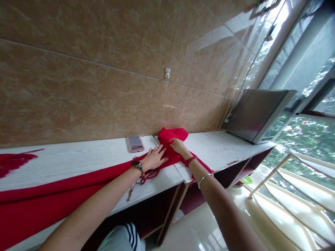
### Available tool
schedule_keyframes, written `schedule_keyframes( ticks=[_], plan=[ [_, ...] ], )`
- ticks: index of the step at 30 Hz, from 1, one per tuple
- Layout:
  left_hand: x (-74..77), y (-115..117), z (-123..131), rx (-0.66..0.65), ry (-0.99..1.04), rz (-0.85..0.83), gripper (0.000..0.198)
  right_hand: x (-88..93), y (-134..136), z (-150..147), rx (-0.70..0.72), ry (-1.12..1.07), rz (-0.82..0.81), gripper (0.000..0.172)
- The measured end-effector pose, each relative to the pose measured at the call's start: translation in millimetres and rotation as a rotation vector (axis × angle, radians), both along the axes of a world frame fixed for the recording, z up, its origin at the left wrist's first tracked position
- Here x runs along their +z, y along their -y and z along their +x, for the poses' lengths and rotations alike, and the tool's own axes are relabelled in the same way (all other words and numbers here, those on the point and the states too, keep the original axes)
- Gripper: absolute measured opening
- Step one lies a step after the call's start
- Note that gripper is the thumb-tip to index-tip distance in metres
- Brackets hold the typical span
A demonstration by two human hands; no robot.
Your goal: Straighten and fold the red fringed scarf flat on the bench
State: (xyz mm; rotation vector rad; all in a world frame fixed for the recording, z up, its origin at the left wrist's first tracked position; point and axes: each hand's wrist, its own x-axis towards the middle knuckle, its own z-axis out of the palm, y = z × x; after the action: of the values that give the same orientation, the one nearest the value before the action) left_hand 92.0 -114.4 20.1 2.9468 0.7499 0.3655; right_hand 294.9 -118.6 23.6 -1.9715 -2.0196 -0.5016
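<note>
A long red scarf with fringed ends runs along the white wood-grain cabinet top, from the left edge of view to a bunched part by the wall. My left hand lies flat on the scarf near that bunched part, fingers spread. Just right of it, my right hand has its fingers curled in and closed on the bunched red cloth; the fingertips are partly hidden. Loose red fringe hangs beside my right wrist and over the front edge. Another fringed end rests at the far left.
A phone lies behind my left hand, near the tiled wall. At the right end of the cabinet top stands a grey metallic box-shaped appliance. A cream metal rack stands right, by the windows. Open shelves are below.
</note>
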Motion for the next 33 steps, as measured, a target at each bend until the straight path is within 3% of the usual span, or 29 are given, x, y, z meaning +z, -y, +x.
schedule_keyframes(
  ticks=[4,9,18,25,30,33],
  plan=[
    [3.2,1,3,-0.005,0.005,0.013,0.056,2.3,3,-2,-0.114,-0.093,0.027,0.03],
    [-1.6,-3,6,-0.019,-0.106,-0.054,0.056,-7.9,12,-5,-0.124,-0.131,0.018,0.03],
    [-6.5,-6,5,-0.047,-0.143,-0.02,0.058,-19.0,19,-13,0.092,-0.067,0.002,0.039],
    [-22.0,-5,3,-0.055,-0.104,0.091,0.06,-37.8,21,-4,0.22,0.012,-0.087,0.04],
    [-10.2,-5,5,-0.062,-0.147,0.036,0.052,-26.4,16,3,0.292,0.067,-0.127,0.04],
    [-1.6,-3,8,-0.007,-0.114,0.091,0.046,-14.4,13,1,0.331,0.149,-0.111,0.036]
  ],
)
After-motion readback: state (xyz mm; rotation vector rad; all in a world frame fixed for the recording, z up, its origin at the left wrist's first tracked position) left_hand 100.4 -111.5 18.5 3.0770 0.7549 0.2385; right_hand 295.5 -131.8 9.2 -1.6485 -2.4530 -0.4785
